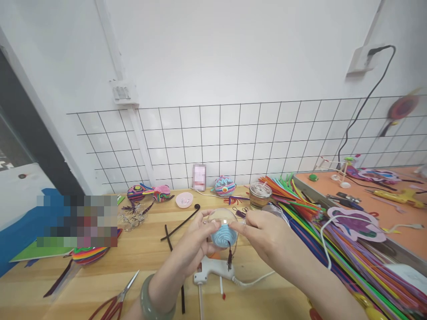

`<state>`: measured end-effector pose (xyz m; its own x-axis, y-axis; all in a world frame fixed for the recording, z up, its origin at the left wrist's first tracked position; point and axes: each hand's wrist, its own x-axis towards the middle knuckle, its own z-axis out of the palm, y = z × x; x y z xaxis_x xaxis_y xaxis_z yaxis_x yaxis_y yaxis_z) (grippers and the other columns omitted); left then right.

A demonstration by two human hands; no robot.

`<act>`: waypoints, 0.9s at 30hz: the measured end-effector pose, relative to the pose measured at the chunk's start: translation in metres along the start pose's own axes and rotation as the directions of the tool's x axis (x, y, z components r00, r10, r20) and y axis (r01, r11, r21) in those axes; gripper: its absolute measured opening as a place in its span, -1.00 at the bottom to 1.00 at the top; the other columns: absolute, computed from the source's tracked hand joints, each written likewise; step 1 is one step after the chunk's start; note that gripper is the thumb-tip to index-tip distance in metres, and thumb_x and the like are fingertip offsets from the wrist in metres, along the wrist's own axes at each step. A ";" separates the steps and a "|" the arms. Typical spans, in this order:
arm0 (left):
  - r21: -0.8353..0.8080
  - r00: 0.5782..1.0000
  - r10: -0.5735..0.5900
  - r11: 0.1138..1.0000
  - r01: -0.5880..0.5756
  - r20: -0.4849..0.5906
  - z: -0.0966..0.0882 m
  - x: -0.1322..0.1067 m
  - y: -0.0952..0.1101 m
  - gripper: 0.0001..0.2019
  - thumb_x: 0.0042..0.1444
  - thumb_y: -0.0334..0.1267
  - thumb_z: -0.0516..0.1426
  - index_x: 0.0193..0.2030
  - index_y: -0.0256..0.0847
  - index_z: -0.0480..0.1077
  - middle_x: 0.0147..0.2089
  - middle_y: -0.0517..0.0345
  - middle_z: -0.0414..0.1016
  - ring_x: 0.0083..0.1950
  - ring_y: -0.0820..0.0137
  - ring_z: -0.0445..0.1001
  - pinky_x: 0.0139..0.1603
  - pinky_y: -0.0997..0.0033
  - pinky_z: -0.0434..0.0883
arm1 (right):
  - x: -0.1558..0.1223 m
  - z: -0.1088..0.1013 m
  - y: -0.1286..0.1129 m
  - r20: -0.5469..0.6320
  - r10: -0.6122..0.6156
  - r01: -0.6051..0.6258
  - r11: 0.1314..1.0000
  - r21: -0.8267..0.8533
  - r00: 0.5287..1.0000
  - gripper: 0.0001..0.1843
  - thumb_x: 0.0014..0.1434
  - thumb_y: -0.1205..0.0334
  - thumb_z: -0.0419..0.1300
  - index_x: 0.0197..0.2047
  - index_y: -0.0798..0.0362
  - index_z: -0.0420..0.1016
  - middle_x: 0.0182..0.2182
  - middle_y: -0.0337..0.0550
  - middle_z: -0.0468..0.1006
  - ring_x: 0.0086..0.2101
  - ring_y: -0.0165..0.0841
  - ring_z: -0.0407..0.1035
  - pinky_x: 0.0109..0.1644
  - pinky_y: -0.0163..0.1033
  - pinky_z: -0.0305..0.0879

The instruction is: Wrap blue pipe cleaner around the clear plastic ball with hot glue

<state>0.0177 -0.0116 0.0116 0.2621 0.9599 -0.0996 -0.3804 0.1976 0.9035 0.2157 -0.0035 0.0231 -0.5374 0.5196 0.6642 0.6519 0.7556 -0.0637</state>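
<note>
A clear ball [224, 237], its lower part covered with coiled light-blue fuzzy stem, is held just above the table in both hands. My left hand [196, 242] wraps round its left side, thumb resting on the front. From the right, my right hand [267, 233] presses its index finger against the ball near the top of the blue coil; its other fingers are curled and partly hidden. A dark tassel [230, 258] hangs from the ball's front. Beneath it lies a white hot glue gun [213, 269]. Red-handled scissors [117, 298] lie open to the left.
Bundled coloured pipe cleaners [333, 249] fill the right side, next to an orange board [407, 213] with a yellow glue gun [396, 197]. Along the back stand a pink bowl [184, 200], a phone [199, 178], a decorated ball [224, 186] and a lidded cup [260, 195]. Dark stems [180, 224] lie left.
</note>
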 end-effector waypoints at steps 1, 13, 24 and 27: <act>0.003 1.000 0.005 1.000 -0.005 0.004 -0.001 0.000 -0.001 -0.50 -0.04 -0.22 0.30 -0.01 -0.19 0.18 -0.10 0.03 0.42 -0.24 0.40 0.41 -0.32 0.35 0.47 | 0.000 0.000 0.000 0.004 -0.004 0.004 1.000 -0.001 1.000 -0.68 0.37 0.24 -0.04 -0.23 -0.03 0.55 -0.61 -0.31 0.23 -0.58 -0.41 0.10 -0.52 -0.28 -0.01; 0.024 1.000 0.003 1.000 -0.002 -0.028 0.001 0.001 -0.002 -0.50 -0.08 -0.29 0.29 -0.02 -0.20 0.18 -0.12 0.06 0.37 -0.27 0.43 0.37 -0.35 0.39 0.45 | 0.000 0.002 -0.002 0.074 -0.050 0.057 0.994 -0.095 0.996 -0.61 0.39 0.28 -0.10 -0.14 0.00 0.57 -0.58 -0.26 0.26 -0.55 -0.40 0.12 -0.49 -0.27 -0.05; -0.056 0.999 -0.020 0.998 0.022 0.026 -0.003 0.002 -0.002 -0.62 0.09 -0.26 0.22 0.00 -0.19 0.18 -0.09 0.04 0.41 -0.23 0.42 0.40 -0.29 0.36 0.47 | 0.000 0.004 -0.001 0.091 -0.067 0.082 0.982 -0.169 0.994 -0.60 0.39 0.30 -0.12 -0.15 0.01 0.58 -0.58 -0.26 0.25 -0.54 -0.40 0.10 -0.49 -0.27 -0.11; -0.057 1.000 -0.030 0.998 0.030 0.005 -0.001 0.003 -0.002 -0.62 0.09 -0.24 0.23 -0.01 -0.19 0.19 -0.11 0.05 0.41 -0.23 0.41 0.40 -0.30 0.35 0.47 | 0.000 0.004 -0.002 0.091 -0.057 0.070 0.985 -0.155 0.994 -0.59 0.39 0.28 -0.12 -0.15 0.01 0.58 -0.58 -0.26 0.26 -0.55 -0.41 0.10 -0.49 -0.28 -0.08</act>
<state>0.0185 -0.0091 0.0092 0.2782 0.9524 -0.1245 -0.4225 0.2377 0.8746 0.2122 -0.0031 0.0201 -0.6200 0.5102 0.5960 0.6875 0.7193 0.0995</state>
